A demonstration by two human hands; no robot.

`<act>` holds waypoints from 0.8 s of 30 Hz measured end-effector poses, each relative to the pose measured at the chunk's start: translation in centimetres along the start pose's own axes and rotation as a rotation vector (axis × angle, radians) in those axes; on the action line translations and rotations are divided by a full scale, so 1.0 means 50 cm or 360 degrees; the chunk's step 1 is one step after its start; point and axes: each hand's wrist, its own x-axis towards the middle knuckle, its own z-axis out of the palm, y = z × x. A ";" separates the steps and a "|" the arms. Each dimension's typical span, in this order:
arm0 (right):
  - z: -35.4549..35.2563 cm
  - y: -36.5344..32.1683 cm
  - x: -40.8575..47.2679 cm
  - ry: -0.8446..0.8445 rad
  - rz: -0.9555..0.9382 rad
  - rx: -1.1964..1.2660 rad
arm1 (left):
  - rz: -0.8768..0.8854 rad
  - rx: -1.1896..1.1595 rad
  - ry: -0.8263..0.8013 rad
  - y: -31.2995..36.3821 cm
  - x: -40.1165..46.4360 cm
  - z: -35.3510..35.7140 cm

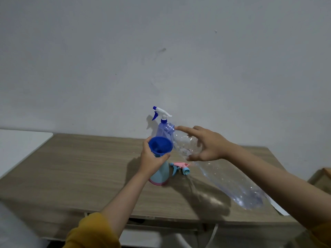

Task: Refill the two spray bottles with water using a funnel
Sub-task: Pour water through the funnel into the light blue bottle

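Note:
A light blue spray bottle (160,176) with a pink base stands on the wooden table (80,167), its trigger head off. A blue funnel (160,146) sits in its neck, and my left hand (152,159) grips the neck under the funnel. My right hand (206,145) holds a large clear plastic bottle (232,185) tipped with its mouth at the funnel's rim. The pink and blue trigger head (180,168) lies on the table beside the bottle. Behind them stands a purple-blue spray bottle (162,129) with a white and blue trigger fitted.
A grey wall rises right behind the table. A white surface (19,145) adjoins the table on the left. A brown box corner (320,178) shows at the right edge. A white paper edge (277,206) lies under the clear bottle's base.

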 end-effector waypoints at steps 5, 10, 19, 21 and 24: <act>-0.009 0.019 -0.017 0.0366 -0.0002 0.0165 | -0.0004 0.0039 -0.0002 -0.005 0.000 0.000; -0.008 0.068 -0.024 0.0824 0.0040 0.0352 | -0.0009 0.0059 0.0017 -0.011 0.006 0.004; 0.081 0.121 -0.050 0.1231 0.0256 0.0473 | -0.0037 0.0077 0.0021 -0.025 0.011 0.007; 0.088 0.123 -0.056 0.1278 0.0316 0.0545 | -0.0044 0.0069 0.0030 -0.027 0.011 0.008; 0.091 0.122 -0.059 0.1272 0.0285 0.0503 | -0.0049 0.0042 0.0044 -0.031 0.011 0.011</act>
